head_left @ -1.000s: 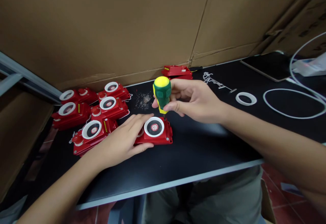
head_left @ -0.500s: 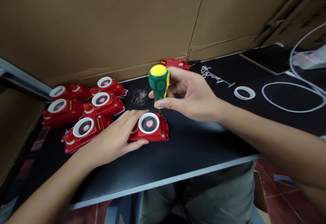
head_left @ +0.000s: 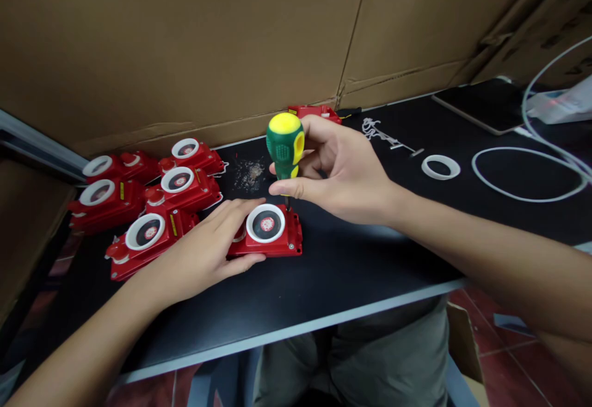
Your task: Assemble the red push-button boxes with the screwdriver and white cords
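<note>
Near the middle of the black tabletop lies a red alarm box with a white-ringed round speaker. My left hand is wrapped around its left part, thumb along the near side and fingers over the far side, hiding that end. My right hand grips a short screwdriver with a green and yellow handle. It stands upright, its shaft at the far right corner of the box. The tip's contact with a screw is too small to make out.
Several similar red alarm boxes stand close together at the left. Debris lies behind my hands, near a red housing by the cardboard. To the right are a white ring, thin metal pieces, a white cable and a tablet.
The screwdriver handle has turned a little, showing more of a yellow oval on its side. Both hands keep their hold, and the whole view has shifted slightly.
</note>
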A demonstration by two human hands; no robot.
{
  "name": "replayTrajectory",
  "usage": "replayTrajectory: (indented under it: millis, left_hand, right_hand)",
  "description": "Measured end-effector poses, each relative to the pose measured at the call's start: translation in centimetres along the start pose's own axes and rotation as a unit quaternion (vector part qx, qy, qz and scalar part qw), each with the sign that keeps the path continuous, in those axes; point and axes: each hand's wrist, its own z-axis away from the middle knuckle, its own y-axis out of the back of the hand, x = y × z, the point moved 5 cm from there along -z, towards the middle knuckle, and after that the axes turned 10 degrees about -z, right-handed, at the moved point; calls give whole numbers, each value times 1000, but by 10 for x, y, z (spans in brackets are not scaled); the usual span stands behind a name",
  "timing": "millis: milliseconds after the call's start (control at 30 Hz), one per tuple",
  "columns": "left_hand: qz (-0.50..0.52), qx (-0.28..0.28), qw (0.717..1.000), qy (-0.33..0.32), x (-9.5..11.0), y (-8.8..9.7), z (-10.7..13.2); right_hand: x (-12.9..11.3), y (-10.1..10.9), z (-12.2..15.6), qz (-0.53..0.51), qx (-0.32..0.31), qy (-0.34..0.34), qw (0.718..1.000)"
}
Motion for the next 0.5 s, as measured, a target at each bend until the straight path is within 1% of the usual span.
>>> replayTrajectory:
  millis: [67, 233, 400, 500]
  left_hand:
    - [-10, 8, 1000, 6, -1, 2, 1]
    - [-50, 32, 997, 44, -1, 8, 7]
    - [-75, 70, 994, 36, 6, 6, 11]
    - [-73, 90, 993, 34, 10, 2, 11]
  right_hand:
    - [-2, 0, 0, -6, 7, -5, 1000]
    - [-6, 2, 1, -16, 34, 0, 999]
    - [-9, 4, 1, 12, 40, -16, 999]
    - [-9, 5, 0, 5, 45, -18, 999]
